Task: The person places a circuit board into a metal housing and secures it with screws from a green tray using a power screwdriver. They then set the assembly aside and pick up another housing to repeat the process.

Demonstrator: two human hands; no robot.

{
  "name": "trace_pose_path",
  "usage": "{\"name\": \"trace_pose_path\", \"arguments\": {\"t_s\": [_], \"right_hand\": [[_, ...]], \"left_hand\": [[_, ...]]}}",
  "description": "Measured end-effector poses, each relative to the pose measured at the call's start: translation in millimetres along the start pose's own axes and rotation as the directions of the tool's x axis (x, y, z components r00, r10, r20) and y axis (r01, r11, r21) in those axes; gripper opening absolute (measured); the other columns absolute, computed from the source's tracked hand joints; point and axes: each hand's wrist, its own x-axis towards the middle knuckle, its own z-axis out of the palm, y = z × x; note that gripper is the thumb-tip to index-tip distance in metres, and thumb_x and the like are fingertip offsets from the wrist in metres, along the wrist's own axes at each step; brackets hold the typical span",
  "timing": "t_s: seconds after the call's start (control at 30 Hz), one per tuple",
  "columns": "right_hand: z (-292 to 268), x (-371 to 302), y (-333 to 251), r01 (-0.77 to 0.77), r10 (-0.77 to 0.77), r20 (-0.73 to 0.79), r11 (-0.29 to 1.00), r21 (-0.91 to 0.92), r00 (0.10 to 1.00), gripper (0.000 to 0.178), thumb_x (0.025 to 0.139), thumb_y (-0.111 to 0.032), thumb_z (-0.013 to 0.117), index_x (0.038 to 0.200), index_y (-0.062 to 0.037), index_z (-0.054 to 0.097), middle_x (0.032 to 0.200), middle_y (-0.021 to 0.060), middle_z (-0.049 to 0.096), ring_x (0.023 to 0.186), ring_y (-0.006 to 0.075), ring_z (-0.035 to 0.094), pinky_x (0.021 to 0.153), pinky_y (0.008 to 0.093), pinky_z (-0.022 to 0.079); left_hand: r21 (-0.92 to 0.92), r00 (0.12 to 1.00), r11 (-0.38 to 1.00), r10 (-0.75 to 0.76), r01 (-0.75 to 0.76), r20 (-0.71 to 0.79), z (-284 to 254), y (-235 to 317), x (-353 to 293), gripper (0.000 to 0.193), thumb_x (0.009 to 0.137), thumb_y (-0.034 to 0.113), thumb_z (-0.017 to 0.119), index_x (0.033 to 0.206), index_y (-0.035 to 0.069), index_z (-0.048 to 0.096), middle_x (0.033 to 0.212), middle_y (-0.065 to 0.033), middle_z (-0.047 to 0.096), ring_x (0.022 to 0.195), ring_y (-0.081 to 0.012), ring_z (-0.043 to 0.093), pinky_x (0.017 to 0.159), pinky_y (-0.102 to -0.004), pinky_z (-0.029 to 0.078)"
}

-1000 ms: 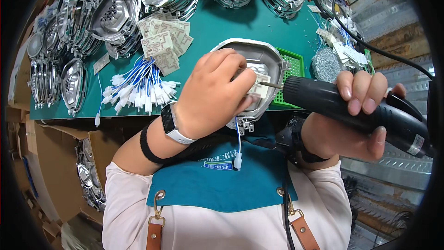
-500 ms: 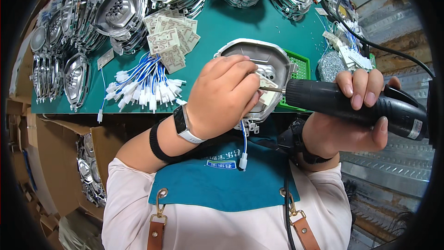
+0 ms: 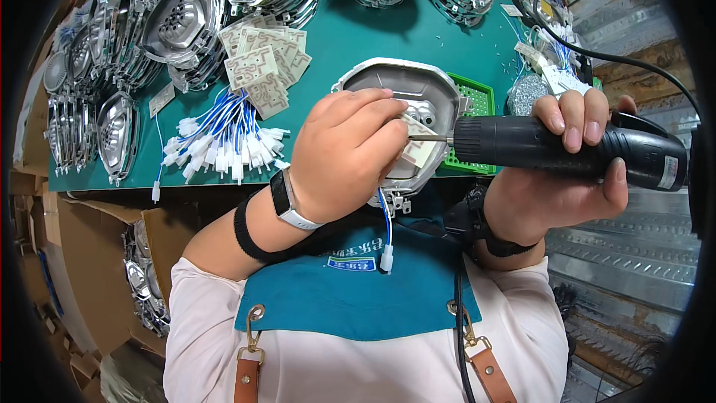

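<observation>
**Held black screwdriver (image 3: 500, 138) in right hand (image 3: 541, 201), bent left hand (image 3: 347, 145) over pale board (image 3: 424, 151)**

Had the pale board lying inside a silver metal shell (image 3: 403, 78), in front of the body, between the left hand and the front end of the black screwdriver. Covered the left part of the pale board with the bent fingers of the left hand and showed only the right part. Reached with this hand from the left side, across the rim of the metal shell. Could not tell whether pinched also some small piece, because saw mostly the back of the hand.

Grasped the thick body of the black screwdriver with the right hand, fingers on the far side and thumb on the near side, to the right of the metal shell. Pointed the thin bit (image 3: 432, 138) leftward, above the pale board, as far as the left fingertips. Could not tell if touched the pale board with the tip.

Let a blue and white wire (image 3: 385, 216) hang below the left hand, before the green apron (image 3: 418, 306). Had a green basket (image 3: 481, 97) just beside the metal shell, on its right. Saw to the left, on the green worktop (image 3: 380, 37), a pile of flat boards (image 3: 257, 67) and a bundle of white connectors (image 3: 227, 153).
</observation>
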Motion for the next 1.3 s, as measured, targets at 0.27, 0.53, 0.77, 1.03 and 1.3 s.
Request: {"name": "trace_pose_path", "arguments": {"t_s": [0.27,0.53,0.77,1.03,1.3], "right_hand": [[-1.6,3.3,5.1,-0.049,0.049,-0.030,0.998,0.028,0.998,0.051,0.080,-0.031,0.052,0.126,-0.0110,0.041,0.083,0.0043,0.045,0.072,0.0144,0.047,0.072,0.0327,0.041],[-2.2,7.6,7.1,-0.089,0.085,0.076,0.995,0.053,0.994,0.053,0.079,-0.031,0.054,0.126,-0.0109,0.042,0.083,0.0047,0.046,0.072,0.0150,0.047,0.071,0.0326,0.041],[-3.0,9.6,5.6,-0.091,0.086,0.095,0.995,0.052,0.992,0.054,0.078,-0.031,0.054,0.127,-0.0104,0.042,0.083,0.0045,0.046,0.071,0.0145,0.047,0.070,0.0323,0.041],[-3.4,10.9,11.2,-0.096,0.089,0.086,0.992,0.085,0.992,0.055,0.079,-0.034,0.052,0.127,-0.0099,0.043,0.083,0.0045,0.045,0.071,0.0142,0.046,0.069,0.0316,0.041],[1.9,8.0,12.6,-0.140,0.143,-0.039,0.988,0.066,0.989,0.050,0.080,-0.031,0.051,0.124,-0.0090,0.043,0.083,0.0056,0.046,0.071,0.0158,0.046,0.070,0.0324,0.040]], "left_hand": [[-0.007,1.000,1.000,0.013,-0.013,-0.021,0.1,-2.8,-1.3,0.018,0.067,0.004,0.067,0.083,0.005,0.058,0.098,-0.0066,0.066,0.096,-0.0276,0.062,0.076,-0.0375,0.046],[-0.035,1.000,0.999,0.022,-0.022,-0.011,-1.0,-4.1,-4.2,0.019,0.068,0.003,0.068,0.086,0.006,0.062,0.100,-0.0067,0.067,0.094,-0.0255,0.063,0.073,-0.0361,0.046],[-0.050,1.000,0.999,0.009,-0.009,-0.006,-1.1,-3.2,-3.9,0.021,0.068,0.002,0.068,0.088,0.006,0.063,0.100,-0.0064,0.067,0.094,-0.0250,0.063,0.073,-0.0358,0.046],[-0.039,1.000,0.999,0.001,-0.001,0.005,-1.5,-3.4,-4.7,0.023,0.068,0.002,0.068,0.090,0.006,0.064,0.101,-0.0062,0.067,0.096,-0.0247,0.063,0.074,-0.0360,0.046],[-0.020,1.000,1.000,0.000,0.000,0.010,-2.7,-3.1,-7.1,0.026,0.067,0.004,0.069,0.093,0.006,0.064,0.102,-0.0062,0.067,0.097,-0.0246,0.063,0.074,-0.0358,0.046]]}}
